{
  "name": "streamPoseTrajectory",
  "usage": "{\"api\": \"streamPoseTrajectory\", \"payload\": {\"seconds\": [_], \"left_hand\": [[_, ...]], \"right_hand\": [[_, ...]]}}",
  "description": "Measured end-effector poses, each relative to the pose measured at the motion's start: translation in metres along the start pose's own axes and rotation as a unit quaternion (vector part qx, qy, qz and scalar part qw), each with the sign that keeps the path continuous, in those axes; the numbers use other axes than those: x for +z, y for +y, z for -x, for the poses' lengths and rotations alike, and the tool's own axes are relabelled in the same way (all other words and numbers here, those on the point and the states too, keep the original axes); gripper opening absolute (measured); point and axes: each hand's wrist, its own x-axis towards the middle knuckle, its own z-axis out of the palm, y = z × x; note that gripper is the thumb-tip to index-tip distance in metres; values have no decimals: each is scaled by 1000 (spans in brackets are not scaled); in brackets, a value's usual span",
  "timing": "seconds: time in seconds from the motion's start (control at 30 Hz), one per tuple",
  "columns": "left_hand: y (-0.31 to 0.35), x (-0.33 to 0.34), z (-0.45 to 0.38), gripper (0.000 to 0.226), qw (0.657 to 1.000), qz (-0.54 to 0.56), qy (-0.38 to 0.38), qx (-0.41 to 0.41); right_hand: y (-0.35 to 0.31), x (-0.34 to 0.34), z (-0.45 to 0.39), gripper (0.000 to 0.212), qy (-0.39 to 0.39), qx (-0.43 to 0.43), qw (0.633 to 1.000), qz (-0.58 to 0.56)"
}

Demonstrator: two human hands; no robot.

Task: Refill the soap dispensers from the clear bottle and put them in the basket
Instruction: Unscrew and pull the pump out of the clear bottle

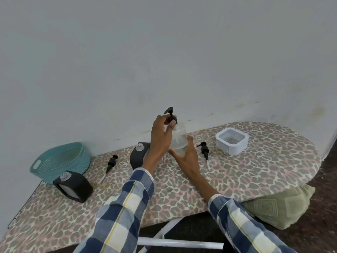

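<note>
Leopard-print board (237,170): left hand (161,137) fingers pinch black pump (170,115); right hand (186,156) grips clear bottle (179,141).

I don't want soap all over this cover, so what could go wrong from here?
1. The clear bottle holds liquid, gripped only by the right hand while the left hand works its pump; a slip could spill it.
2. The two black dispensers stand uncapped, so a sleeve knock could tip them.

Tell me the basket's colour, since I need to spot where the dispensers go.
Teal; the basket shows in the head view, far left by the wall.
</note>
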Motion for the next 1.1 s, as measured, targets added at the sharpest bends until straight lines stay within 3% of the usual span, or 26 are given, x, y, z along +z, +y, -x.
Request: {"api": "streamPoseTrajectory", "payload": {"seconds": [0.2,0.33,0.5,0.63,0.73,0.93,1.1], "left_hand": [[8,15,-1,11,997,19,67,-13],[13,24,7,36,988,41,138,-51],[13,31,7,39,992,51,112,-30],[6,27,6,30,996,74,44,-5],[3,25,8,25,993,105,46,-11],[-1,24,7,61,982,162,77,-65],[1,25,7,38,987,141,53,-54]], "right_hand": [[11,0,-6,87,12,-22,1000,11],[14,1,-5,84,15,-30,999,37],[13,0,-5,85,18,-23,999,35],[13,-1,-4,85,21,-17,999,33],[13,-1,-3,82,19,-22,999,41],[12,-1,-3,86,21,-22,998,52],[13,-1,-2,85,20,-26,998,61]]}}
